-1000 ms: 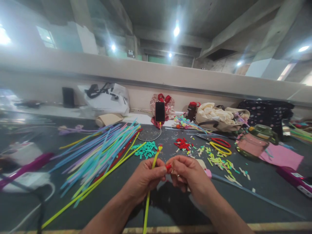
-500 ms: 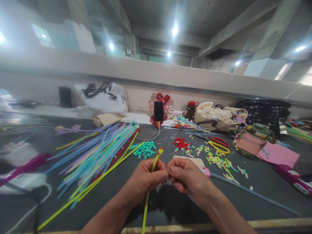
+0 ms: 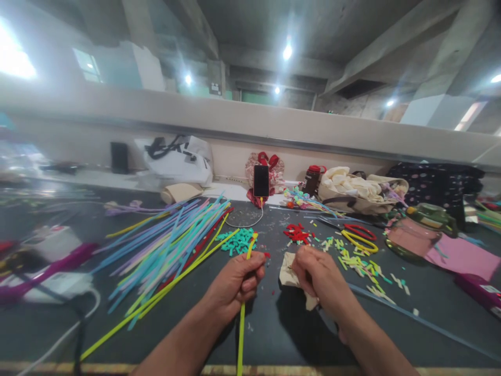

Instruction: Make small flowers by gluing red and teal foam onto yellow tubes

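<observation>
My left hand (image 3: 238,284) is closed around a yellow pipe cleaner (image 3: 241,334), which runs upright through the fingers to the table's front edge. Its bent tip (image 3: 254,239) stands above the thumb. A small red piece (image 3: 267,255) shows just beyond the left fingertips. My right hand (image 3: 319,274) is apart from the left, fingers curled down and gripping a beige cloth (image 3: 287,274); the fingertips are hidden behind the hand. Past the hands lie a pile of short teal pieces (image 3: 239,241) and a pile of red pieces (image 3: 297,234).
Long coloured pipe cleaners (image 3: 172,250) lie bundled at left. Scissors (image 3: 358,237) and yellow-green cut pieces (image 3: 360,263) are at right, near a green-lidded jug (image 3: 415,235). A phone (image 3: 261,180) stands at the back. Purple tools (image 3: 58,266) with cords lie at left.
The hands were together at the fingertips; now they are apart. My right hand has moved right and taken hold of the beige cloth. The left keeps the yellow pipe cleaner.
</observation>
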A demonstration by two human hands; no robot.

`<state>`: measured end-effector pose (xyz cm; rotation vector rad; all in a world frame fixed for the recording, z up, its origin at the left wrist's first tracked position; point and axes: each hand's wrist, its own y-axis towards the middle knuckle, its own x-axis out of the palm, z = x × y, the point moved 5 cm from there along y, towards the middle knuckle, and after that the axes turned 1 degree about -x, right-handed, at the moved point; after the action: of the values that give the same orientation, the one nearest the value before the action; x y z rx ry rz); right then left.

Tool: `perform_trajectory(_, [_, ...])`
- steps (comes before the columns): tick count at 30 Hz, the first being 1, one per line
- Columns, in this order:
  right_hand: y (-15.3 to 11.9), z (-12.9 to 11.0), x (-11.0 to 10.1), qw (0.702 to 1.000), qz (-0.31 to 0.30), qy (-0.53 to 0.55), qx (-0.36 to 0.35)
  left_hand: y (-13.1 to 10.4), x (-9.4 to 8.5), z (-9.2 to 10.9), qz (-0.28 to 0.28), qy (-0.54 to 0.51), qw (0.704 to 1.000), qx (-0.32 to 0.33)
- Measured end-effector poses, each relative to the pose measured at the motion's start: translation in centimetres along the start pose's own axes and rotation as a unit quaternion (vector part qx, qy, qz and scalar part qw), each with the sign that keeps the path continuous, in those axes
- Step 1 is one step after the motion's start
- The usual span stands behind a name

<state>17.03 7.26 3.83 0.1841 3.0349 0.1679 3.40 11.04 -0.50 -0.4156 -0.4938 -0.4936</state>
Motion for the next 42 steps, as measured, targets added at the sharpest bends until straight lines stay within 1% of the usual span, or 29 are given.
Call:
perform_trajectory(3, [-0.6, -0.2, 0.3, 0.996, -0.019, -0.085, -0.013, 0.0, 0.1, -0.1, -0.002, -0.002, 1.0, -0.006])
perform_trajectory(5, [-0.8, -0.5, 0.5, 0.987, -0.041, -0.154, -0.036, -0.1, 0.3, -0.1, -0.004, 0.001, 1.0, -0.011])
perform_trajectory(7, [-0.8, -0.6, 0.6, 0.979, -0.062, -0.186, -0.053, -0.2, 0.4, -0.1, -0.009, 0.005, 1.0, -0.015])
perform_trajectory(9, [-0.7, -0.4, 0.5, 0.979, -0.071, -0.186, -0.048, -0.2, 0.6, -0.1, -0.018, 0.009, 1.0, -0.02])
perform_trajectory(12, [-0.7, 0.0, 0.5, 0.984, -0.06, -0.163, -0.032, -0.4, 0.7, -0.3, -0.029, 0.015, 0.999, -0.027])
perform_trajectory(14, [-0.7, 0.3, 0.7, 0.99, -0.062, -0.128, -0.022, -0.5, 0.8, -0.4, -0.033, 0.018, 0.999, -0.028])
perform_trajectory(17, [-0.7, 0.6, 1.4, 0.993, -0.08, -0.082, -0.007, -0.5, 0.9, -0.5, -0.038, 0.026, 0.999, -0.026])
perform_trajectory(20, [-0.6, 0.6, 1.7, 0.994, -0.082, -0.07, 0.0, -0.6, 1.0, -0.6, -0.048, 0.035, 0.998, -0.021])
perform_trajectory(23, [-0.5, 0.2, 1.6, 0.993, -0.086, -0.083, -0.007, -0.6, 1.1, -0.6, -0.056, 0.036, 0.998, -0.014])
perform_trajectory(26, [-0.5, -0.2, 1.4, 0.988, -0.089, -0.121, -0.034, -0.6, 1.2, -0.7, -0.052, 0.039, 0.998, -0.02])
perform_trajectory(28, [-0.4, -0.4, 1.2, 0.985, -0.079, -0.146, -0.052, -0.6, 1.2, -0.7, -0.053, 0.037, 0.998, -0.028])
perform_trajectory(32, [-0.5, -0.8, 1.2, 0.985, -0.058, -0.145, -0.077, -0.7, 1.3, -0.7, -0.07, 0.026, 0.997, -0.032])
perform_trajectory(35, [-0.8, -1.0, 1.4, 0.982, -0.066, -0.156, -0.084, -0.7, 1.4, -0.7, -0.078, 0.027, 0.996, -0.037])
perform_trajectory(37, [-0.9, -1.2, 1.4, 0.98, -0.065, -0.169, -0.088, -0.7, 1.4, -0.8, -0.074, 0.03, 0.996, -0.032])
perform_trajectory(42, [-1.1, -0.9, 1.3, 0.975, -0.064, -0.191, -0.092, -0.8, 1.4, -0.7, -0.045, 0.042, 0.998, 0.003])
